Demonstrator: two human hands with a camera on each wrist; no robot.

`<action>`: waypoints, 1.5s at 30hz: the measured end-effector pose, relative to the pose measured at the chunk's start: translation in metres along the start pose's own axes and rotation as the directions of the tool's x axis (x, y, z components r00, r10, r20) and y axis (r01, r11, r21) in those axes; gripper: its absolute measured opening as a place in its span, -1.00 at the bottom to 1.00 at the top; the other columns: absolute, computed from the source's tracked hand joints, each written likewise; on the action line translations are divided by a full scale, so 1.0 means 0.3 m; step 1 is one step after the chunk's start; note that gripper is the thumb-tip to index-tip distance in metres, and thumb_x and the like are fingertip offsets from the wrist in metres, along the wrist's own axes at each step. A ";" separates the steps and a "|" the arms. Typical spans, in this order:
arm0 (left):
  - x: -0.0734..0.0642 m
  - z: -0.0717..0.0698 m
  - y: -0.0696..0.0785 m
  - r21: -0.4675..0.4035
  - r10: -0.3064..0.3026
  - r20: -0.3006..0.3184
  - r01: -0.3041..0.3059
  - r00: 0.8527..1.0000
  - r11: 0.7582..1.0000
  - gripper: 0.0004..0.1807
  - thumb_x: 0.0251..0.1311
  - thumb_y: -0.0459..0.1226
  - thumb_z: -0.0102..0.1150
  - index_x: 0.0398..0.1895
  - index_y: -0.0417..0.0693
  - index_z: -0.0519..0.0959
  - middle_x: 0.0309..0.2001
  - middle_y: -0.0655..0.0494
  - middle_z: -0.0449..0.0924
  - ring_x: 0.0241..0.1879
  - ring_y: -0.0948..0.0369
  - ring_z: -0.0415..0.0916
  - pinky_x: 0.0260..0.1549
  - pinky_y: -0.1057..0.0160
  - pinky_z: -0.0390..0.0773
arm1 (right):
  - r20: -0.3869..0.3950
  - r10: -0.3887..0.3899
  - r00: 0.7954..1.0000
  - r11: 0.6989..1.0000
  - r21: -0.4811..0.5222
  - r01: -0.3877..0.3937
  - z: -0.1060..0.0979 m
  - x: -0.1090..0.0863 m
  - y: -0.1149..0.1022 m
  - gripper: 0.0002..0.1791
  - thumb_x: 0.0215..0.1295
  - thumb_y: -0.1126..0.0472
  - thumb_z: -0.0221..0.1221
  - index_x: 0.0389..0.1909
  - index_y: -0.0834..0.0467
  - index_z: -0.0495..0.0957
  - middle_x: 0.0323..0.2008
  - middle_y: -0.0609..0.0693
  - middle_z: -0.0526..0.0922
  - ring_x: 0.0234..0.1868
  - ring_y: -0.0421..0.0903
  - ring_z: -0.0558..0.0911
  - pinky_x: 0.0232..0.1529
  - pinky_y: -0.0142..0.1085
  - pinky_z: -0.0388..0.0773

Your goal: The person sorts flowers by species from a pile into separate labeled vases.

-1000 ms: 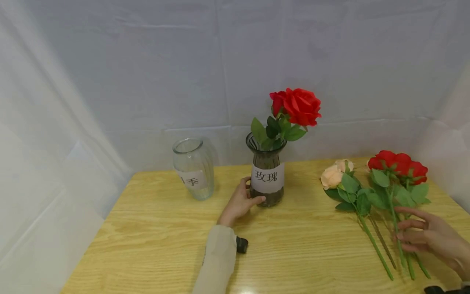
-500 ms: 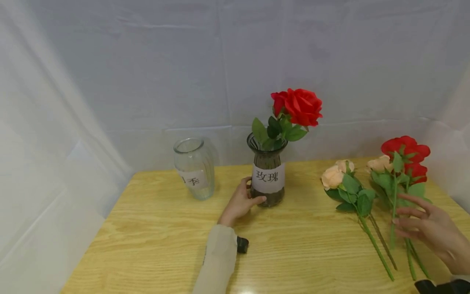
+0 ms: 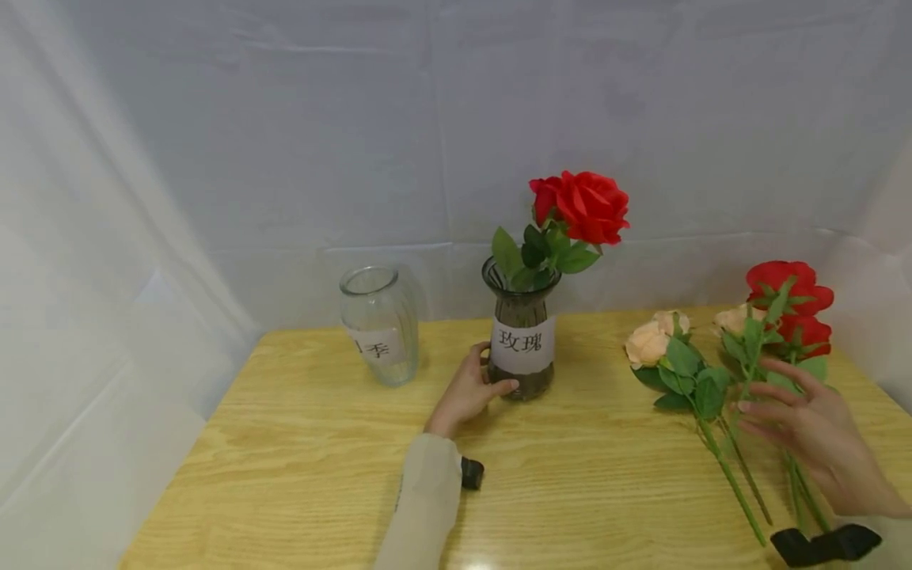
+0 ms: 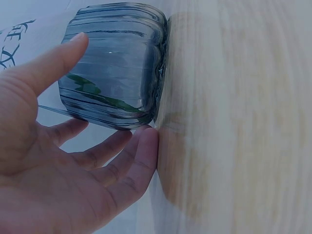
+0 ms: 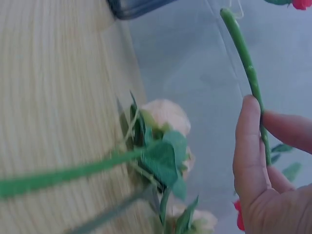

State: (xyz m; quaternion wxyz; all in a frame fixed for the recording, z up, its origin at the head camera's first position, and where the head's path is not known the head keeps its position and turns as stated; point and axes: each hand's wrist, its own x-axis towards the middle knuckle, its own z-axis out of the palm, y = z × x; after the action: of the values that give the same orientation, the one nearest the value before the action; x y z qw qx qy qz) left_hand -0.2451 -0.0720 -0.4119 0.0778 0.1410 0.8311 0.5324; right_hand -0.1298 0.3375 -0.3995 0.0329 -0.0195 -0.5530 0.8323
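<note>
My left hand [image 3: 463, 396] grips the lower part of a dark glass vase [image 3: 522, 307] with a white paper label; in the left wrist view the thumb lies against the near side and the fingers curl below. A red rose [image 3: 587, 207] with green leaves stands in that vase, leaning right. On the right, my right hand [image 3: 819, 435] pinches the green stem [image 5: 248, 70] of another red rose [image 3: 787, 283] between thumb and fingers. Its bloom is raised at the back, above one more red rose [image 3: 808, 336] lying on the table.
A clear glass vase [image 3: 399, 313] with a label stands left of the dark one. Peach-coloured roses [image 3: 648, 343] with long stems lie between the dark vase and my right hand. White cloth [image 3: 321, 158] hangs behind the wooden table [image 3: 299, 459].
My right hand has lifted one red rose off the bunch and shifted a little left and up with it. The left hand keeps its grip on the dark vase.
</note>
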 end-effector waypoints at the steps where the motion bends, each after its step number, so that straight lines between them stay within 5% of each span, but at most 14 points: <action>1: 0.000 0.001 0.000 0.002 0.002 0.001 -0.002 1.000 1.000 -0.12 0.30 -0.27 0.35 0.54 -0.32 0.05 0.39 -0.36 0.25 0.22 -0.17 0.39 0.17 -0.14 0.44 | -0.003 -0.005 1.000 1.000 0.011 0.006 0.010 0.002 0.003 -0.39 0.34 0.67 0.06 0.09 -0.12 0.48 -0.26 -0.04 0.66 -0.31 -0.01 0.75 -0.30 -0.17 0.73; 7: -0.003 0.003 0.001 -0.004 0.001 0.005 -0.001 1.000 1.000 -0.12 0.31 -0.27 0.34 0.54 -0.33 0.05 0.39 -0.36 0.24 0.24 -0.19 0.38 0.18 -0.15 0.44 | 0.009 -0.051 0.999 0.993 0.108 0.049 0.065 0.019 0.019 -0.41 0.39 0.66 -0.01 0.22 0.00 0.21 -0.21 -0.01 0.62 -0.26 -0.01 0.74 -0.27 -0.15 0.73; 25: -0.002 -0.001 -0.006 -0.003 0.005 0.001 -0.005 1.000 1.000 -0.12 0.31 -0.28 0.34 0.53 -0.35 0.05 0.39 -0.38 0.23 0.26 -0.21 0.35 0.21 -0.17 0.41 | -0.152 -0.158 0.976 0.900 0.384 0.206 0.301 0.061 0.027 -0.38 0.34 0.69 0.01 0.19 0.05 0.08 -0.32 0.04 0.55 -0.34 0.03 0.68 -0.30 -0.04 0.73; 36: -0.002 0.001 -0.003 -0.012 0.016 0.001 -0.016 1.000 1.000 -0.12 0.29 -0.30 0.35 0.53 -0.35 0.05 0.39 -0.39 0.23 0.27 -0.23 0.35 0.21 -0.18 0.40 | -0.224 -0.289 0.931 0.797 0.483 0.363 0.448 0.077 0.037 -0.45 0.32 0.72 -0.02 0.11 0.14 0.13 -0.37 0.14 0.56 -0.42 0.05 0.68 -0.37 0.00 0.73; 45: 0.003 0.002 -0.011 0.002 0.019 0.003 -0.019 1.000 1.000 -0.11 0.29 -0.29 0.35 0.53 -0.36 0.04 0.38 -0.39 0.23 0.26 -0.23 0.35 0.21 -0.18 0.41 | -0.324 -0.364 0.874 0.708 0.514 0.485 0.558 0.091 0.050 -0.62 0.43 0.60 -0.02 0.10 0.19 0.20 -0.32 0.19 0.54 -0.43 0.08 0.68 -0.47 -0.02 0.72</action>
State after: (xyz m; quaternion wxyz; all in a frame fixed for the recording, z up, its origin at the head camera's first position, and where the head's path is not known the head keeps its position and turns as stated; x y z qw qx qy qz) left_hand -0.2462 -0.0724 -0.4150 0.0738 0.1496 0.8300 0.5322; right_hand -0.1690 0.1799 -0.3483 0.2834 0.0369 -0.2555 0.9236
